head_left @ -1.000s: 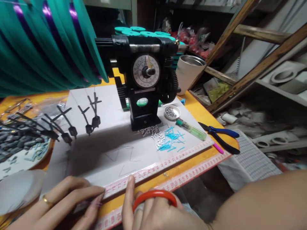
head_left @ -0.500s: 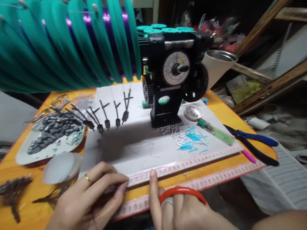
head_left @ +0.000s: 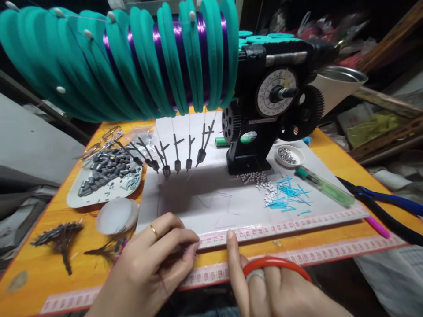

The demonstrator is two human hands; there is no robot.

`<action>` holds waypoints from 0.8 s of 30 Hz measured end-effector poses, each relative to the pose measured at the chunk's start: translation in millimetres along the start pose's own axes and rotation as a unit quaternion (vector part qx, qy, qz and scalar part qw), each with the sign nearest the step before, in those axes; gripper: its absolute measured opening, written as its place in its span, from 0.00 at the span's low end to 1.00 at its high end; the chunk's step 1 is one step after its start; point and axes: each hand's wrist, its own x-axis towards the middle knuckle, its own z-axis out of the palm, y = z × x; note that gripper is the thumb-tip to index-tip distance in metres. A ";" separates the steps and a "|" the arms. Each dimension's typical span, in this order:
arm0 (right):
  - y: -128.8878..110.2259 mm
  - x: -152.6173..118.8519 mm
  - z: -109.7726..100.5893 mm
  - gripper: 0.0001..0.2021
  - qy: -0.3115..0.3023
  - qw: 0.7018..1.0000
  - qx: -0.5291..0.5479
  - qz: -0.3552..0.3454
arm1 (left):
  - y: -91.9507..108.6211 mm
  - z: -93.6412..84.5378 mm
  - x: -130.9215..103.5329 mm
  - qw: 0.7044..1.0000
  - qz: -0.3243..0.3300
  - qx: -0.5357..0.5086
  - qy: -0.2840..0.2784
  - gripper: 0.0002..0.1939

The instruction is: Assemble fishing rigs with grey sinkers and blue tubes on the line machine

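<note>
My left hand (head_left: 155,259) wears a ring and pinches a thin purple thread (head_left: 162,281) at the near edge of the white board (head_left: 198,224). A pink measuring tape (head_left: 264,231) runs along that edge. My right hand (head_left: 274,286) has its fingers through the red handle of a pair of scissors (head_left: 277,263); the blades are hidden. Its index finger stretches out and presses on the tape, just right of my left fingertips. Above hang a row of teal spools (head_left: 148,61), some wound with purple thread, and dark weights (head_left: 177,165) on fine lines.
A black winding machine (head_left: 251,154) with a dial stands on the board. Nearby lie white beads (head_left: 261,181), blue sticks (head_left: 289,193), a small dish (head_left: 290,156), a green tube (head_left: 325,187) and pliers (head_left: 380,198). On the left are a tray of weights (head_left: 74,193) and a round lid (head_left: 115,215).
The view has shifted left, so everything sits further right in the picture. Both hands keep their places at the tape, the left still pinching thread and the right still holding the scissors.
</note>
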 end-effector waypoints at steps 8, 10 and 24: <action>16.2 -16.4 -4.8 0.21 -0.013 0.996 0.081 0.016 | 3.6 -2.2 0.4 1.000 0.013 0.008 0.009 0.11; 12.2 -24.0 -4.0 0.19 0.025 0.984 0.160 0.069 | 8.4 -0.6 -3.6 0.999 -0.005 -0.009 0.048 0.12; -32.4 -4.5 5.8 0.06 -0.051 0.768 0.583 0.260 | 35.4 7.9 -18.1 0.958 -0.110 -0.202 0.168 0.11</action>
